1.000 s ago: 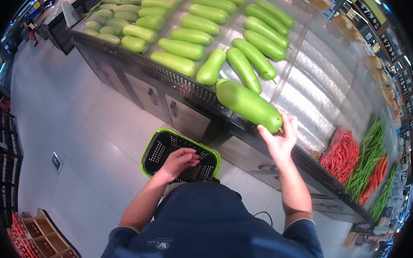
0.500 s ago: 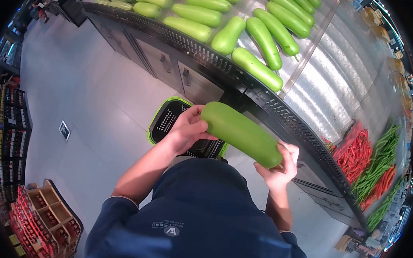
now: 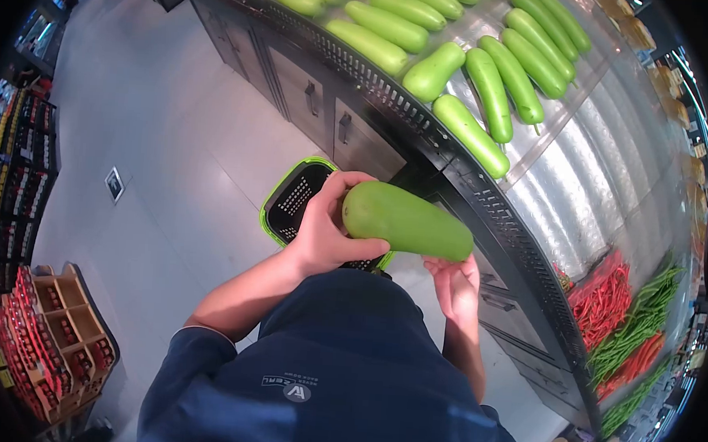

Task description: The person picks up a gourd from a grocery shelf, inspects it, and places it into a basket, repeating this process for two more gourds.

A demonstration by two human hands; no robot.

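Note:
A long, smooth, light green bottle gourd (image 3: 411, 219) is held in front of my body, above the floor. My left hand (image 3: 325, 231) wraps its left end, with the thumb along the near side and the fingers over the top. At the other end, my right hand (image 3: 457, 288) supports the gourd from below, its fingertips partly hidden under it. Beneath my left hand stands a black shopping basket (image 3: 292, 203) with a green rim, partly covered by the hand and forearm.
A curved produce counter (image 3: 425, 116) runs along the front and right. Several similar gourds (image 3: 469, 135) lie on it, with red chillies (image 3: 602, 305) and long green peppers (image 3: 636, 319) farther right. A wooden display rack (image 3: 64, 325) stands at lower left, near stocked shelves (image 3: 16, 172).
The gourd's right end has swung up and its left end turned toward me. My left hand has shifted its grip; my right hand has moved underneath. The view has turned slightly.

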